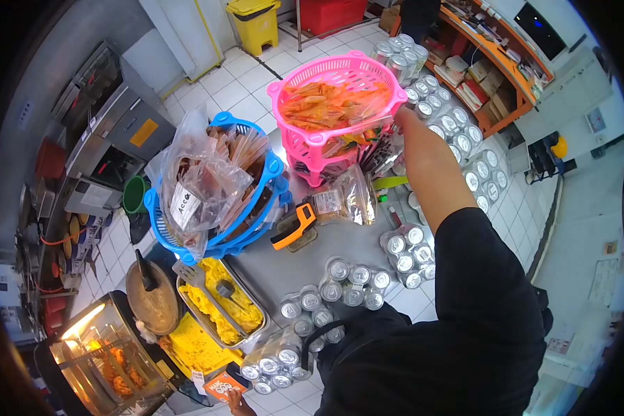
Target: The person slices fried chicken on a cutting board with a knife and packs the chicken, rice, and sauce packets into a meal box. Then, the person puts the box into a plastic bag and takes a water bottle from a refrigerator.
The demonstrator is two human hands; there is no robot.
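Note:
My right arm stretches up to a pink basket (340,66), and my right hand (399,119) is at its right rim. The fingers are hidden there, so their grip does not show. Orange-looking packets (333,104) in clear wrap fill this upper basket, which is stacked on another pink one (315,163). At the bottom edge, my left hand (237,403) is closed on the side of a small orange box (227,383) with white lettering. Beside the box lies a yellow, crumb-covered surface (200,344).
A blue basket (161,225) with plastic-bagged brown paper stands on the metal table (329,241). Nearby are an orange-and-black handheld device (295,226), a tray (259,331) of yellow food, and wrapped can packs (353,283). A lit food warmer (111,367) is at lower left.

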